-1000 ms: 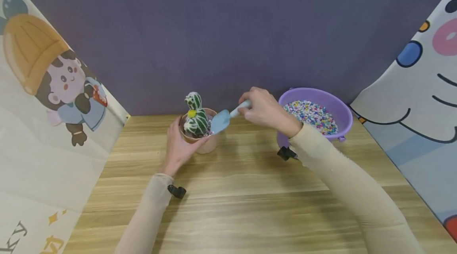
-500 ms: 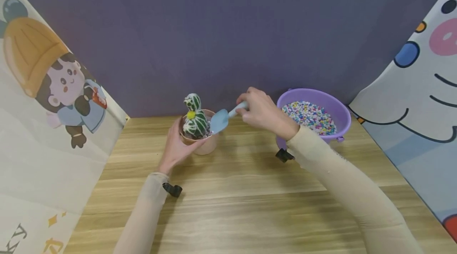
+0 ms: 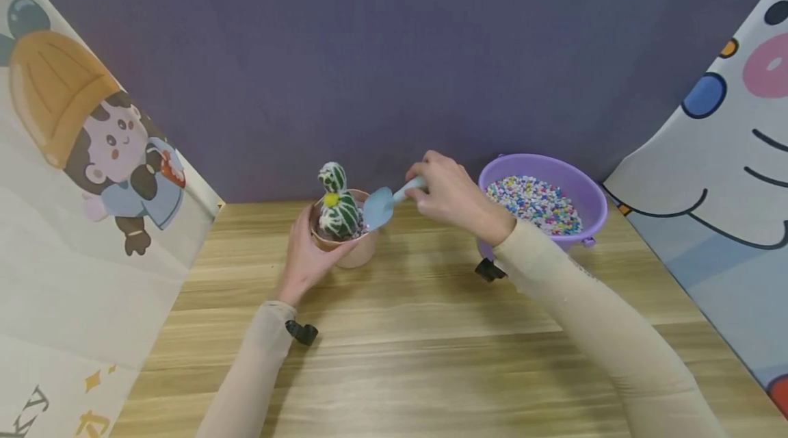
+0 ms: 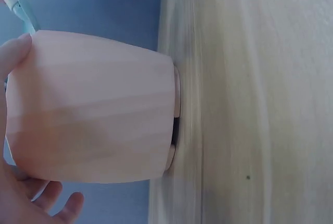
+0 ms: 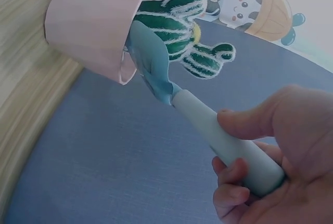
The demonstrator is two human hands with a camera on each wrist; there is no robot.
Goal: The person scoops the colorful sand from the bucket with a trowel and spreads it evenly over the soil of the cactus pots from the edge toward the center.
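A pale pink plant pot [image 3: 357, 257] stands upright on the table, with a green, white-striped toy cactus [image 3: 340, 217] with a yellow flower inside it. My left hand [image 3: 306, 256] grips the pot around its rim, thumb on the near side. In the right wrist view, my right hand [image 5: 281, 156] holds a light blue toy trowel [image 5: 148, 57] by its pale handle. The blade tilts down over the pot's rim beside the cactus, its tip inside the pot. In the left wrist view the pot wall [image 4: 99, 109] hides the inside.
To the right, a purple bucket [image 3: 589, 200] holds many small coloured beads [image 3: 537, 205], partly behind my right forearm. A dark blue-grey panel [image 3: 394, 68] rises behind the wooden table [image 3: 394, 356]. Printed cartoon sheets [image 3: 129, 185] stand at both sides.
Both hands keep their grips, and the trowel stays at the pot's rim with only a slight shift. The whole head view has moved a little.
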